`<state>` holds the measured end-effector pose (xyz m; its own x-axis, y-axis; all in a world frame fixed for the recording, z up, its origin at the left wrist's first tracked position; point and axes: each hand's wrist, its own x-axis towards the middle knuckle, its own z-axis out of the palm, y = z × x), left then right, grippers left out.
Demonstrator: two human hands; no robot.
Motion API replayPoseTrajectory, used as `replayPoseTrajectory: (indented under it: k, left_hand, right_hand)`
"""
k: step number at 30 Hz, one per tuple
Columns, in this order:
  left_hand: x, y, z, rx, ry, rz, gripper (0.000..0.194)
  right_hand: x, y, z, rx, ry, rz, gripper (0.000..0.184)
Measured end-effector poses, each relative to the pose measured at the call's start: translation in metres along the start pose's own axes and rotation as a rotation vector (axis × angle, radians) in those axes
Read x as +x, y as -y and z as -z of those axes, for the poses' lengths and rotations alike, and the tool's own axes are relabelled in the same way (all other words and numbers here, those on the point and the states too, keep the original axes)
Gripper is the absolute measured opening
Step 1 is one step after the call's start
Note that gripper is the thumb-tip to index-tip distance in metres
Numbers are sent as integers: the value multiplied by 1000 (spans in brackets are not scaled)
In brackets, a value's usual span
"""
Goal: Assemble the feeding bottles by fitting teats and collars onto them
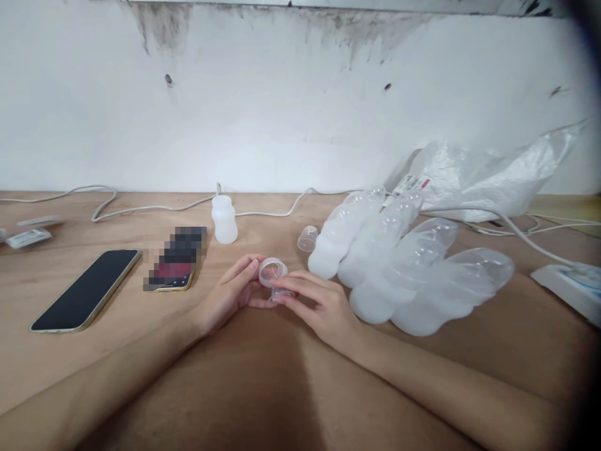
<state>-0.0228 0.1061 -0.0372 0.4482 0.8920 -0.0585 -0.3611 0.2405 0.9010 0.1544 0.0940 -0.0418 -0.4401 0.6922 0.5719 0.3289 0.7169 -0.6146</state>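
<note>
My left hand [239, 285] grips a translucent bottle collar ring [263, 280], tilted so its round opening faces up toward me. From the other side, my right hand [323, 307] pinches a small clear soft piece that looks like a bottle nipple [282, 292], against the ring's lower edge. Whether the piece sits inside the ring or just touches it, I cannot tell. Beyond my left hand a frosted white baby bottle [225, 220] stands upright without a cap. A clear dome cap [307, 238] rests on the table past my right hand.
Several frosted bottles with clear domes [417, 275] lie heaped at the right. Two phones [89, 291] are at the left. Behind the heap sits a crumpled plastic bag [483, 178]. A white cable [277, 214] runs along the wall, and a white box-like device [570, 285] stands far right.
</note>
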Motion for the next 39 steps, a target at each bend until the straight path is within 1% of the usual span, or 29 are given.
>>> replayPoseTrajectory:
  k: [3, 6, 9, 12, 16, 23, 30, 35, 39]
  left_hand:
    - [-2, 0, -1, 120, -4, 4, 25]
    - [-2, 0, -1, 187, 5, -5, 30]
    - [-1, 0, 0, 175, 34, -27, 30]
    - [-2, 0, -1, 170, 34, -21, 31]
    - [-3, 1, -3, 198, 22, -1, 34]
    - [-2, 1, -3, 219, -4, -11, 33]
    - [-1, 2, 0, 197, -9, -44, 31]
    - [-2, 1, -2, 220, -12, -35, 33]
    - [-3, 0, -4, 226, 22, -28, 37]
  right_hand:
    - [0, 0, -1, -28, -27, 9, 24]
    - [0, -1, -1, -94, -91, -10, 21]
    - [1, -2, -1, -91, -141, -107, 15]
    - [1, -2, -1, -56, -151, -177, 10]
    - [1, -1, -1, -49, -132, -137, 11]
    - [1, -2, -2, -39, -152, -87, 7]
    - [2, -2, -1, -45, -144, -91, 4]
    - [3, -3, -1, -97, -213, -129, 9]
    - [2, -3, -2, -132, -246, -152, 13]
